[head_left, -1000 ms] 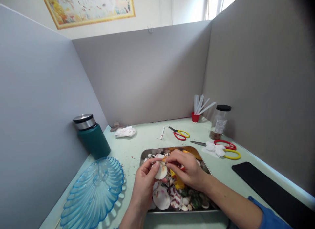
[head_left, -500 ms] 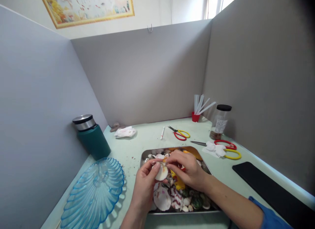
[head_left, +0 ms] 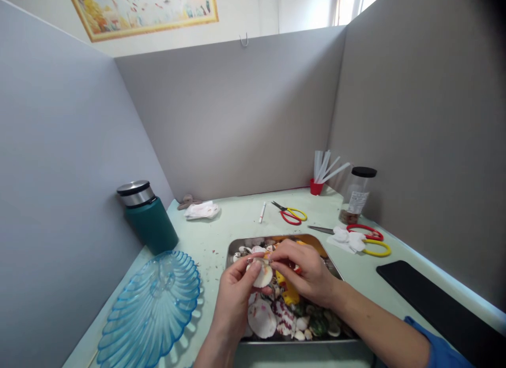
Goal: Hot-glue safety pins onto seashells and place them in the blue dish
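A white scallop shell [head_left: 262, 276] with an orange tint is pinched between the thumb and fingers of my left hand [head_left: 236, 289]. At the shell's upper edge, my right hand [head_left: 302, 268] has its thumb and forefinger pressed together. Whatever lies between those fingertips is too small to make out. Both hands are over a metal tray [head_left: 296, 342] full of seashells. A large pale shell [head_left: 262, 319], a purple-striped shell [head_left: 284, 318] and a dark green shell [head_left: 318, 322] show near its front. Partly hidden under my right hand is a yellow object [head_left: 290, 294].
A blue scalloped glass dish [head_left: 150, 310] and a green bottle [head_left: 152, 225] stand left. Behind the tray lie a white marker [head_left: 262, 212] and scissors [head_left: 290, 214]. Rightward are more scissors [head_left: 373, 247] with tissue, a jar [head_left: 356, 196], a red cup [head_left: 315, 187] of strips and a black pad [head_left: 430, 304].
The scallop shell has tilted slightly in my left hand, and its fingertips now show beneath it. My right hand keeps its pinch at the shell's edge. The view has shifted a little.
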Demonstrator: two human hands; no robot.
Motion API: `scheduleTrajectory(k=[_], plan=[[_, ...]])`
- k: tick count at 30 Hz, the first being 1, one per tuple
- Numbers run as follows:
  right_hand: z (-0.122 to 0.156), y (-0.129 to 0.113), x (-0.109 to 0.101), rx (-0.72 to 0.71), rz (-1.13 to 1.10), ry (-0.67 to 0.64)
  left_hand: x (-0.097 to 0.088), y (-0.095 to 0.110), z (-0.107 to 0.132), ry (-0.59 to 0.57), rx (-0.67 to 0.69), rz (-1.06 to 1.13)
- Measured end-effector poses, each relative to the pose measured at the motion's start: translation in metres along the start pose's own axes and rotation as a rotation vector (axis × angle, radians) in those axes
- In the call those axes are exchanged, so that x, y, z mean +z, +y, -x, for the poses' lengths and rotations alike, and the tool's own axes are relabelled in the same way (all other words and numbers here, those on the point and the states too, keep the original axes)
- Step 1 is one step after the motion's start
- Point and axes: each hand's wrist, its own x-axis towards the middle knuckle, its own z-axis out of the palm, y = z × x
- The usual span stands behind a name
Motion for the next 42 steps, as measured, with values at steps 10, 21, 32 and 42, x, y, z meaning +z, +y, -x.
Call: scheduleTrajectory(k=[10, 21, 32, 42], plan=[[0.003, 0.003, 0.001, 0.014, 0.0, -0.013, 0.001, -0.001, 0.001, -0.008, 0.0, -0.013], [0.002, 0.002, 0.0, 0.02, 0.002, -0.038, 0.004, -0.001, 0.002, 0.033, -0.001, -0.001], [0.0, 0.001, -0.002, 0.079, -0.002, -0.066, -0.001, 0.013, -0.002, -0.019, -0.101, -0.092], [-0.003, 0.001, -0.004, 0.17, 0.015, -0.126, -0.004, -0.005, -0.021, -0.041, -0.191, -0.035]])
